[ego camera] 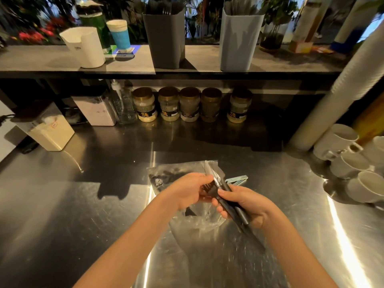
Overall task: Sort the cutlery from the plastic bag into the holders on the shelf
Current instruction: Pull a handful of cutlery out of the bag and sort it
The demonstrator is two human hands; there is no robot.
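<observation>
Over the steel counter my right hand (247, 204) grips a bundle of black plastic cutlery (239, 217) by its handles. My left hand (187, 190) pinches the bundle's upper end, where fork tines and a clear wrapper (212, 171) show. A crumpled clear plastic bag (197, 221) lies on the counter beneath both hands. On the shelf above stand a dark grey holder (166, 40) with black forks in it and a light grey holder (239, 40) with pale cutlery in it.
A white container (85, 46) and a blue-sleeved cup (119, 34) stand on the shelf at left. Several spice jars (189, 104) line the back under the shelf. White mugs (353, 161) and a tall stack of cups (340, 84) crowd the right. A pale blue packet (236, 179) lies behind my hands.
</observation>
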